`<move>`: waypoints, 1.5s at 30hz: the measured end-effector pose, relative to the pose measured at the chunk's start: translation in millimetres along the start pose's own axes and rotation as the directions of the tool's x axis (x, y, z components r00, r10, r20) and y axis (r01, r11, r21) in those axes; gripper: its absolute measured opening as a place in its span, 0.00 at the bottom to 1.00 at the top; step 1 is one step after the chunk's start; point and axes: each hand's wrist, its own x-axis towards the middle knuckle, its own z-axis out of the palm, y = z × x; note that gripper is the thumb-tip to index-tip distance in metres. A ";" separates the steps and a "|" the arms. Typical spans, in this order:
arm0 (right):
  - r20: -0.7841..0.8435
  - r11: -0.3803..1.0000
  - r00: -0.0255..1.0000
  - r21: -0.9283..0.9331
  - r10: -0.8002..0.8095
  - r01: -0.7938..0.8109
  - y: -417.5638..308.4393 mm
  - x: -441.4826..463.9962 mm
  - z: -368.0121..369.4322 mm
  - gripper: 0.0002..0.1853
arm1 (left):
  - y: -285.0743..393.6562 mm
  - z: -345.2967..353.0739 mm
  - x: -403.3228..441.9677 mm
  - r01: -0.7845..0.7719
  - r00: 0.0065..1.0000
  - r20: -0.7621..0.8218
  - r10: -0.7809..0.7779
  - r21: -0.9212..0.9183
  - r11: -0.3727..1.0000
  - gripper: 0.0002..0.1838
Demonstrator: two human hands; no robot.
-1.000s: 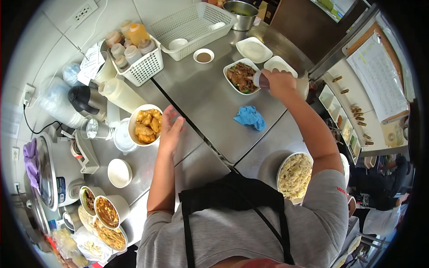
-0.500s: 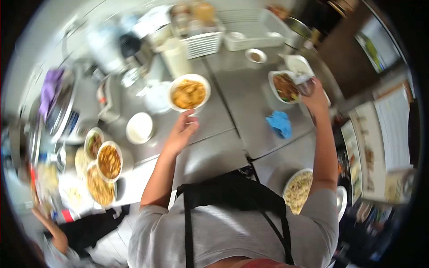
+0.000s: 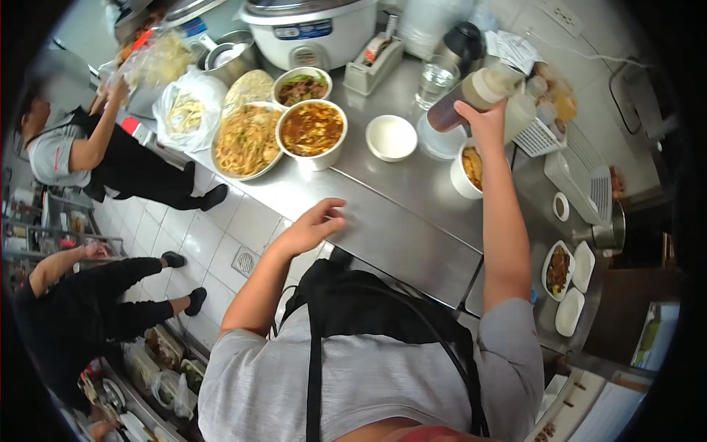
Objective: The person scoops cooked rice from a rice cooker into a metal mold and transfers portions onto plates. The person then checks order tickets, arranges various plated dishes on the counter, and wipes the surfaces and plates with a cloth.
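Note:
My right hand grips a squeeze bottle of dark sauce, tilted above the counter among other bottles. Below it, a white bowl of orange-brown food is partly hidden by my right forearm. My left hand, fingers loosely bent and apart, hovers empty over the counter's front edge. Nearest to that hand stand a tub of red-brown soup and a plate of noodles. An empty white bowl sits between the soup and a clear round lid.
Along the back are a rice cooker, a tape dispenser, a glass of water and a white basket. A takeaway box of meat lies at right. Two people stand at left, one beside the counter.
My view has turned left. My right hand has moved from the meat box to the bottles, carrying the squeeze bottle. My left hand has drawn away from the bowl of orange-brown food.

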 end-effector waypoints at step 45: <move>-0.928 -0.072 0.363 -0.369 0.081 -0.927 -48.9 -251.8 -221.2 0.30 | -128.8 -130.2 -98.2 0.009 0.948 -0.277 -0.156 -0.468 0.884 0.27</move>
